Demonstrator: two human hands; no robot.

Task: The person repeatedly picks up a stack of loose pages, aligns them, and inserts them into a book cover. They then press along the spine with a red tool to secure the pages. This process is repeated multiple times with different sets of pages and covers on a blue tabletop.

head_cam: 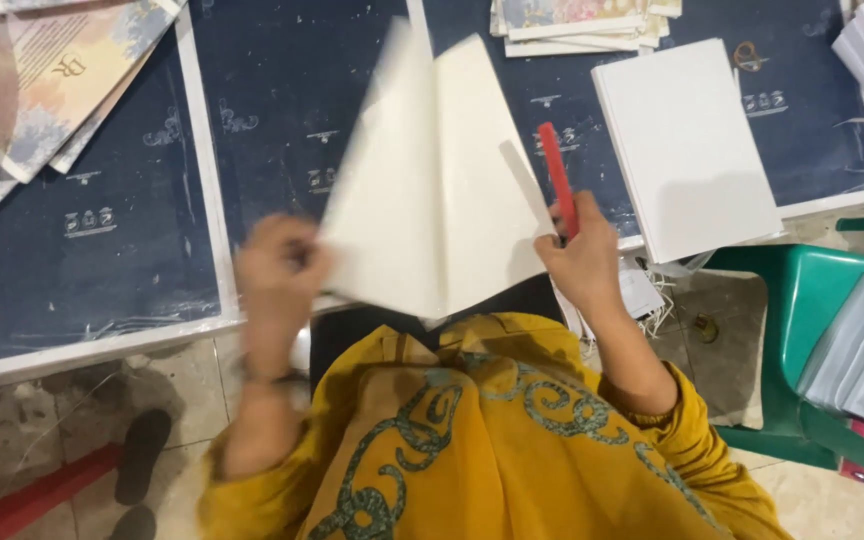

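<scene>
The left hand [277, 265], blurred, pinches the left edge of a cream folded card sheet [437, 190], raised over the dark-blue printed sheets [102, 270]. The right hand [577, 255] grips its right edge together with a red stick [558, 178]. The fold looks part-formed; a white card stack [687, 145] lies right.

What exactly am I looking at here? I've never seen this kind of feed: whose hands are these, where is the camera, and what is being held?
There is one picture, from a camera worn on a person's head, looking down at their own two bare hands; no machine is involved. The left hand, blurred by motion, grips one edge of a folded cream paper sheet. The right hand grips the other edge and also holds a red stick-like tool. Beneath lie large dark blue printed sheets with white margins. A white paper stack sits to the right, floral cards at upper left, and a green plastic chair holds more paper.
</scene>
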